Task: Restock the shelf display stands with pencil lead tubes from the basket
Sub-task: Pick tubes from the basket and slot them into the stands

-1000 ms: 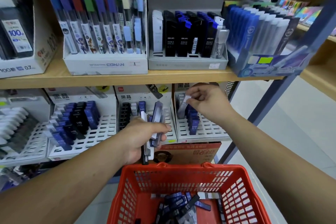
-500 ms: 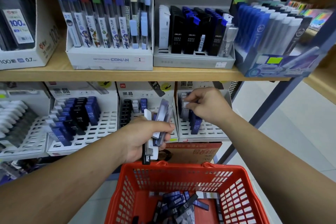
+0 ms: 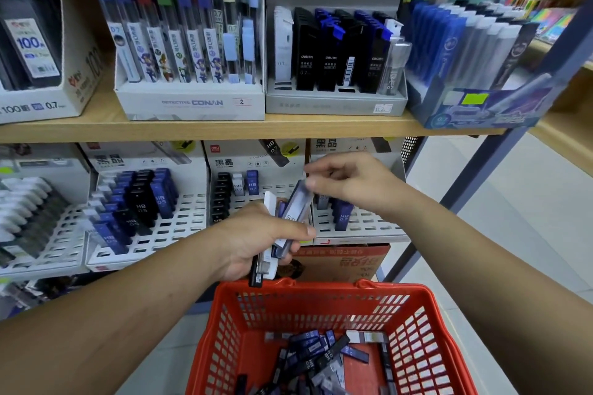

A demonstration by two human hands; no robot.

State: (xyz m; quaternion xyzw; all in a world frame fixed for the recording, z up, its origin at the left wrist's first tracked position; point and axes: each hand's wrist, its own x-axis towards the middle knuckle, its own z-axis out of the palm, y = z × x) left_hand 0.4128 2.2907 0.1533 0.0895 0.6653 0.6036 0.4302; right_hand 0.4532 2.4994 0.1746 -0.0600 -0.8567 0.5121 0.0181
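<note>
The left hand (image 3: 256, 240) grips a loose bundle of lead tubes (image 3: 290, 212) just above the basket (image 3: 321, 290). The right hand (image 3: 349, 183) pinches one tube's top. Pulling it free could drag neighbouring tubes out, so that they fall short of the display stand (image 3: 369, 224).

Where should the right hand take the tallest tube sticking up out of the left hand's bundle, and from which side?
Take the tallest tube by its free upper end, coming from above right. It tilts up-right past the left hand, which grips its lower half among other tubes; only the top is exposed for a pinch.
</note>
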